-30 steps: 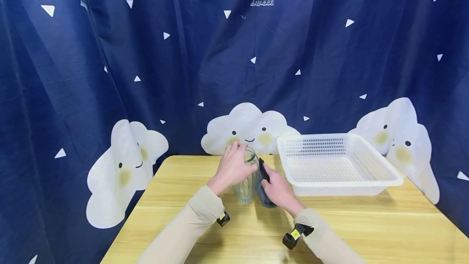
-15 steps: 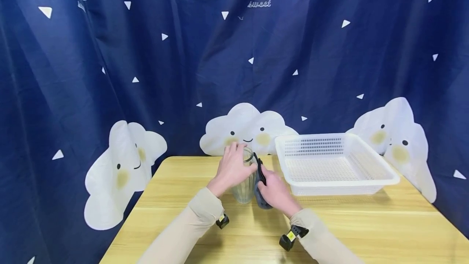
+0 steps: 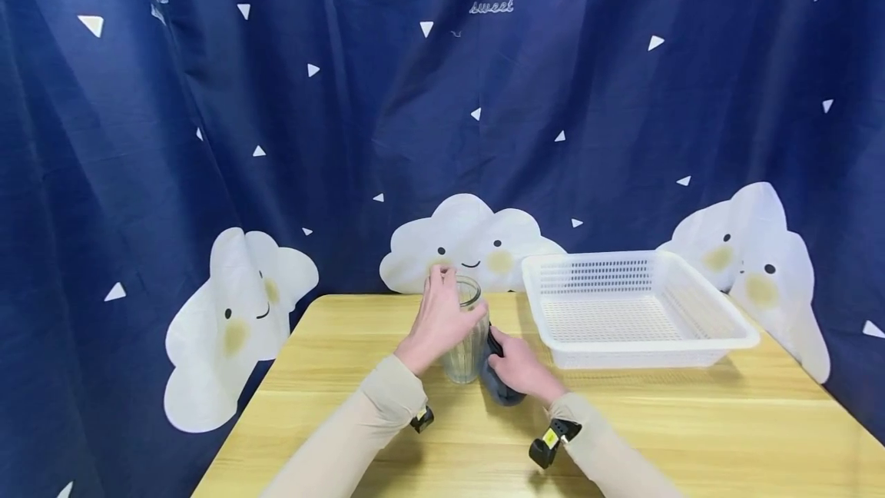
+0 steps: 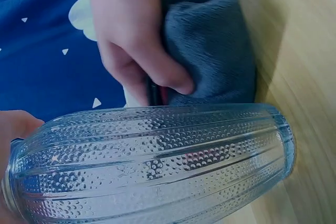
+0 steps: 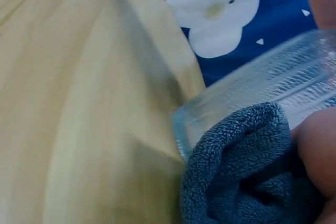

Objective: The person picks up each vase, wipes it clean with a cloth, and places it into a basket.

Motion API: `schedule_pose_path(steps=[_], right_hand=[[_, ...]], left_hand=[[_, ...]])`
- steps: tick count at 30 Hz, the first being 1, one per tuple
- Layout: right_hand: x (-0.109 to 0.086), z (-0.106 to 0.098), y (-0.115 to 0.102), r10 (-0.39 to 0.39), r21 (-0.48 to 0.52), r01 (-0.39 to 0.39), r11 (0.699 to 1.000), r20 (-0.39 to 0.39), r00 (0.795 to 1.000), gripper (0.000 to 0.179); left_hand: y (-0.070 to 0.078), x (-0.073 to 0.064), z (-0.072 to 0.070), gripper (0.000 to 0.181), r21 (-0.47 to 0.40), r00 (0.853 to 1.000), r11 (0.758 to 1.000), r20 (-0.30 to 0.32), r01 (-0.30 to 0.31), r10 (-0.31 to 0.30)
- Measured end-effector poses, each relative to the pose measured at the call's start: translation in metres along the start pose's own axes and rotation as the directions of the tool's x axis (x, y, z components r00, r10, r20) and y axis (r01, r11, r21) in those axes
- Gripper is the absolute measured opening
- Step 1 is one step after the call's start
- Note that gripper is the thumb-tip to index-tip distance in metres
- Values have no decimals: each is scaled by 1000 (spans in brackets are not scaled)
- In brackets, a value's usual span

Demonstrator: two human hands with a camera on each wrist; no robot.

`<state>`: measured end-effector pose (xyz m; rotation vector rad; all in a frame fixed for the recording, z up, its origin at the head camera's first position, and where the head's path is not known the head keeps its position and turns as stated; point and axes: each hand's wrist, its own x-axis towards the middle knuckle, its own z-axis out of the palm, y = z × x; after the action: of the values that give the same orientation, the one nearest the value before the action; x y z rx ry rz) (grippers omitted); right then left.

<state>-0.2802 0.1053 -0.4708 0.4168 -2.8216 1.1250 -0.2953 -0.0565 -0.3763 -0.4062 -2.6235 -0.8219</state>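
I see the ribbed glass jar [image 3: 465, 336] standing upright on the desk [image 3: 691, 421], near the far edge, left of the white plastic basket [image 3: 636, 310]. My left hand [image 3: 439, 321] wraps the jar from the left, its fingers [image 3: 442, 277] curled over the rim. My right hand [image 3: 518, 367] grips a folded grey cloth [image 4: 215, 40] and presses it against the lower right side of the jar, fingers closed around the cloth.
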Motion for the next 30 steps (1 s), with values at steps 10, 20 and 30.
schedule_pose_path(steps=[10,20,30], right_hand=[[-4,-26,-17,-22,84,35,996,-146,989,61],[-5,-50,-33,-84,79,107,991,-250,965,62],[-6,-18,-13,-74,-56,69,996,-104,992,62]], left_hand=[[-1,2,0,82,167,1000,986,17,-25,23],[4,4,-8,87,232,999,972,37,-37,29],[5,3,-9,84,205,995,978,95,-27,7]])
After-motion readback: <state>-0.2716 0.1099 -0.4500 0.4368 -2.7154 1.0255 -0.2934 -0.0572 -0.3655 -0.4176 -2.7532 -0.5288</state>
